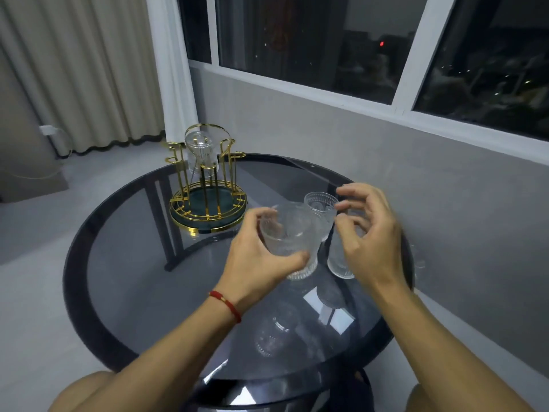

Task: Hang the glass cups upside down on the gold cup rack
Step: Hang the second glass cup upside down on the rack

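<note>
Our left hand (pixel 261 257) grips one glass cup (pixel 286 233); right hand (pixel 368 233) spread beside two more, one hangs on the rack (pixel 208 185)

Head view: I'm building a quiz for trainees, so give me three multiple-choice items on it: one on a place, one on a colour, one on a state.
1. Where is the rack?
A. on the table's far left
B. on the floor
C. on the windowsill

2. What colour is the band on the left wrist?
A. blue
B. red
C. green

3. What is the left hand doing?
A. resting flat
B. pointing
C. gripping a cup

Answers: 1 A, it stands on the table left of the hands; 2 B, the cord shows red; 3 C, fingers wrap the cup, while the right hand is open.
</note>
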Available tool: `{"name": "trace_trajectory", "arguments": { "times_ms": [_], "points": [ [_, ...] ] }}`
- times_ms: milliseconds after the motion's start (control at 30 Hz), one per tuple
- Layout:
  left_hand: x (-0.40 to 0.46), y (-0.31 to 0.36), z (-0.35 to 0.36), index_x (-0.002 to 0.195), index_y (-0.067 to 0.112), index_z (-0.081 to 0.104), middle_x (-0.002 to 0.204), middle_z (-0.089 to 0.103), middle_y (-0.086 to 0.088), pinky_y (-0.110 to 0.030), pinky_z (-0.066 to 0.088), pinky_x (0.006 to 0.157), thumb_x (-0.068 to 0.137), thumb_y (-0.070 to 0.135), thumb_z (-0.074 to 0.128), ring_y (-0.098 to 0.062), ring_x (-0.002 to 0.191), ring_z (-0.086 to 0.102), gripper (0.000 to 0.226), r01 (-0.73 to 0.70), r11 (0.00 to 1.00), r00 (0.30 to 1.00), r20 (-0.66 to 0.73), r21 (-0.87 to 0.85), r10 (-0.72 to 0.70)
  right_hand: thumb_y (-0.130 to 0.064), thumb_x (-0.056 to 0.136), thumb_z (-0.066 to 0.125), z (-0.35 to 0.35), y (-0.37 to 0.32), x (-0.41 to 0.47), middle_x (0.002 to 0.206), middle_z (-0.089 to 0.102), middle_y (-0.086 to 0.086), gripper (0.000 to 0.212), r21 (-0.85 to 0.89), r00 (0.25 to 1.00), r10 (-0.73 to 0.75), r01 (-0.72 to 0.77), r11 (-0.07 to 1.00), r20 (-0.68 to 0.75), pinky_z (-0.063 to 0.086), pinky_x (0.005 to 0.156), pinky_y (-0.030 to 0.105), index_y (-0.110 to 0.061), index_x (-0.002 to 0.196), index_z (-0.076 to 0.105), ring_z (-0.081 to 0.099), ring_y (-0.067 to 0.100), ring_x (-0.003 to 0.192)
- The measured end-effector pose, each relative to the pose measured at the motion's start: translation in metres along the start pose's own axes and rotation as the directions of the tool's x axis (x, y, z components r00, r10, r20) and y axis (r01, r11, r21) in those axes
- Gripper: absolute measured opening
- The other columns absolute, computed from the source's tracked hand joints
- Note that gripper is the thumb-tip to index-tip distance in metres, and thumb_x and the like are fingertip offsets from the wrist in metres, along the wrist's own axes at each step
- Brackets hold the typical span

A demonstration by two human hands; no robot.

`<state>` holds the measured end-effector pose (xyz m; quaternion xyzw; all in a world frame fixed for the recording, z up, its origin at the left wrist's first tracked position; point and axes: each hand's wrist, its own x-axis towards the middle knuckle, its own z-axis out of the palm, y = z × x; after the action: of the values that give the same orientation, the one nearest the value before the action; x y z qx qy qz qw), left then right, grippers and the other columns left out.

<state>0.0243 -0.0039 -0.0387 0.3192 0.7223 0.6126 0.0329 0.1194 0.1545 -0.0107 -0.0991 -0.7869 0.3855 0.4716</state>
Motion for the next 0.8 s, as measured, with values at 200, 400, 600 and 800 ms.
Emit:
{"name": "trace_trajectory", "arguments": {
  "times_ms": [200,400,600,800],
  "points": [
    [0.021,0.0,-0.049,0.119,0.025,0.057,0.104,0.068,0.027,-0.037,0.051,0.096,0.052,0.044,0.085,0.004,0.105,0.061,0.076,0.026,0.97,0.982,-0.176,-0.243,-0.071,-0.049,0.103,0.044,0.064,-0.023,-0.011,0.16,0.045,-0.017,0.051,0.17,0.888,0.215,-0.305,0.937,0.407,0.034,0.123,0.032,-0.04,0.153,0.044,0.039,-0.006,0.146],
    [0.041,-0.016,-0.061,0.122,0.022,0.06,0.131,0.061,-0.001,-0.058,0.049,0.106,0.051,0.034,0.089,-0.026,0.123,0.062,0.078,0.122,0.875,0.971,-0.128,-0.469,-0.203,-0.034,0.1,0.065,0.1,-0.03,0.009,0.145,0.054,0.0,0.064,0.555,0.693,0.433,-0.721,0.415,0.576,0.063,0.089,0.047,-0.023,0.156,0.036,0.074,0.03,0.117],
    [0.06,-0.064,-0.096,0.14,0.031,0.052,0.141,0.057,0.008,-0.038,0.043,0.11,0.069,0.057,0.085,-0.009,0.131,0.052,0.082,0.154,0.988,0.988,0.021,-0.016,-0.154,-0.022,0.081,0.088,0.105,-0.028,0.039,0.137,0.062,0.0,0.055,0.44,0.793,0.553,-0.604,0.664,0.255,0.063,0.089,0.044,-0.03,0.129,0.061,0.068,0.022,0.12],
    [0.074,-0.122,-0.081,0.153,0.021,0.036,0.166,0.026,-0.004,-0.05,0.021,0.124,0.088,0.038,0.067,-0.025,0.153,0.018,0.074,0.03,0.729,0.995,0.048,0.684,-0.086,-0.038,0.075,0.089,0.098,-0.009,0.093,0.125,0.051,-0.024,0.063,0.281,0.887,0.461,-0.434,0.856,-0.037,0.055,0.104,0.051,-0.043,0.13,0.057,0.057,0.011,0.125]
  ]
}}
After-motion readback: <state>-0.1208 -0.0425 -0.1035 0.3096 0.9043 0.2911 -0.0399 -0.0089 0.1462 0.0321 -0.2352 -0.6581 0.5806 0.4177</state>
